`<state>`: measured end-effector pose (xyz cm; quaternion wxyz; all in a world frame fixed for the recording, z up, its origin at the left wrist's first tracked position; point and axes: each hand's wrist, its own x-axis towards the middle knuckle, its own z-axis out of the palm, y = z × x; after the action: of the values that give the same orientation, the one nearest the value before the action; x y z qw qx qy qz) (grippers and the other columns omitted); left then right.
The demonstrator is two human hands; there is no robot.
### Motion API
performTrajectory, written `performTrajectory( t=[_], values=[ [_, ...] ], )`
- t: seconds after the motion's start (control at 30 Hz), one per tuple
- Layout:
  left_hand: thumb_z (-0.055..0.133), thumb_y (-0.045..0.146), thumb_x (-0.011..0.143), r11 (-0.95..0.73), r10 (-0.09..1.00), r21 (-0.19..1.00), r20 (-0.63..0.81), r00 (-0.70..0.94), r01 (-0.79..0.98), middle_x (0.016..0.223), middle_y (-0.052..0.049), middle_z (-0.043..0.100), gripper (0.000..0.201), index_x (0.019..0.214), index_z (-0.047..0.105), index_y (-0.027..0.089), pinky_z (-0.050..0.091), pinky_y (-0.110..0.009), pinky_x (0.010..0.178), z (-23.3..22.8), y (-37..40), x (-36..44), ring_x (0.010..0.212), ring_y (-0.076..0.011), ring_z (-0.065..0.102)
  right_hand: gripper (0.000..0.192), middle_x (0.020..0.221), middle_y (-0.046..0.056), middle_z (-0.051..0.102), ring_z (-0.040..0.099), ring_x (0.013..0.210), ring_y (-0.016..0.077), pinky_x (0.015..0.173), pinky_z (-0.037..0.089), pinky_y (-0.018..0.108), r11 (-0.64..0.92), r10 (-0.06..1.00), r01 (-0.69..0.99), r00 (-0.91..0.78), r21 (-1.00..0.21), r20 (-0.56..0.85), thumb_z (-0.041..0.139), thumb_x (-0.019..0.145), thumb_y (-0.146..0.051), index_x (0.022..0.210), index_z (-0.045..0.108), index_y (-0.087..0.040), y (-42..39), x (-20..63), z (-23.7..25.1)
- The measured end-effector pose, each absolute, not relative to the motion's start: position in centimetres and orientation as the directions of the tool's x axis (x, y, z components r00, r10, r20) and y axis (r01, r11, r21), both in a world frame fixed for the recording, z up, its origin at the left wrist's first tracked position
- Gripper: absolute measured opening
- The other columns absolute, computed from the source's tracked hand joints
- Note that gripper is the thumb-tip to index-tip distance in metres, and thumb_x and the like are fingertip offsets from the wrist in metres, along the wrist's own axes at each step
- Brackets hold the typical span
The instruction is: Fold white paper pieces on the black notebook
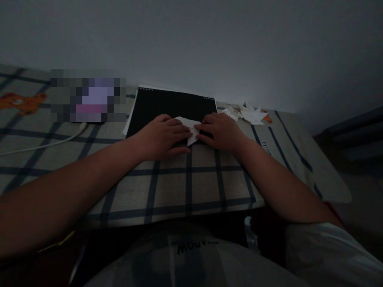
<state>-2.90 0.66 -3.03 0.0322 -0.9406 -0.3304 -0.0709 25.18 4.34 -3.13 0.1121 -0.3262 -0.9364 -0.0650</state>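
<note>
Dim room, checked cloth (185,183) | both hands flat, L hand (163,135) & R hand (221,131) pinning white paper (189,126) on black board (170,107) (no grip closed) | risk: low light, soft surface → crease prob. wanders

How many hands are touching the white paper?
2. The left hand presses the white paper from its left side, and the right hand presses it from the right, both over the black board. No other hands show.
</note>
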Motion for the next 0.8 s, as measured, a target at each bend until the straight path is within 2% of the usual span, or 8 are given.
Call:
performTrajectory(
  t=[0.1, 0.27, 0.5, 0.67, 0.8],
  values=[
    [0.043, 0.058, 0.118, -0.743, 0.66, -0.009, 0.154, 0.736, 0.669, 0.16, -0.009, 0.074, 0.057, 0.158, 0.07, 0.028, 0.04, -0.049, 0.124, -2.85, 0.86, -3.11, 0.154, -0.0316, 0.063, 0.042, 0.112, 0.016, 0.078, 0.062, 0.105, 0.0324, 0.09, 0.041, 0.045, 0.801, 0.571, 0.598, -0.781, 0.039, 0.254, 0.06, 0.114, -0.047, 0.126, 0.089, -0.02, 4.46, 25.21, -3.05],
    [0.043, 0.056, 0.119, -0.703, 0.701, -0.027, 0.137, 0.7, 0.71, 0.166, -0.009, 0.07, 0.056, 0.162, 0.067, 0.029, 0.039, -0.049, 0.125, -2.89, 0.94, -3.2, 0.156, -0.0309, 0.061, 0.039, 0.102, 0.013, 0.074, 0.06, 0.099, 0.0296, 0.089, 0.041, 0.044, 0.86, 0.505, 0.506, -0.823, -0.068, 0.261, 0.059, 0.114, -0.043, 0.118, 0.09, -0.02, 4.55, 25.14, -3.04],
    [0.045, 0.059, 0.119, -0.696, 0.704, -0.078, 0.123, 0.699, 0.714, 0.177, -0.009, 0.059, 0.057, 0.162, 0.068, 0.027, 0.039, -0.049, 0.129, -2.57, 0.56, -2.91, 0.162, -0.0324, 0.055, 0.039, 0.109, 0.015, 0.078, 0.066, 0.105, 0.031, 0.093, 0.048, 0.046, 0.905, 0.425, 0.395, -0.853, -0.156, 0.302, 0.056, 0.111, -0.035, 0.12, 0.089, -0.017, 4.85, 25.36, -3.52],
    [0.044, 0.056, 0.12, -0.728, 0.683, -0.029, 0.054, 0.728, 0.685, 0.172, -0.012, 0.064, 0.062, 0.17, 0.059, 0.023, 0.04, -0.046, 0.128, -2.59, 0.59, -2.63, 0.161, -0.031, 0.056, 0.037, 0.113, 0.015, 0.079, 0.067, 0.108, 0.0302, 0.097, 0.051, 0.048, 0.915, 0.4, 0.355, -0.864, -0.194, 0.307, 0.056, 0.11, -0.033, 0.122, 0.088, -0.018, 4.86, 25.32, -3.66],
    [0.043, 0.059, 0.119, -0.739, 0.674, 0.019, 0.035, 0.738, 0.674, 0.171, -0.014, 0.064, 0.066, 0.17, 0.059, 0.02, 0.041, -0.046, 0.129, -2.77, 0.97, -2.88, 0.162, -0.0317, 0.057, 0.038, 0.115, 0.013, 0.08, 0.068, 0.109, 0.0294, 0.098, 0.054, 0.048, 0.902, 0.422, 0.364, -0.854, -0.233, 0.302, 0.054, 0.111, -0.034, 0.125, 0.088, -0.022, 4.64, 25.09, -3.62]
  ],
)
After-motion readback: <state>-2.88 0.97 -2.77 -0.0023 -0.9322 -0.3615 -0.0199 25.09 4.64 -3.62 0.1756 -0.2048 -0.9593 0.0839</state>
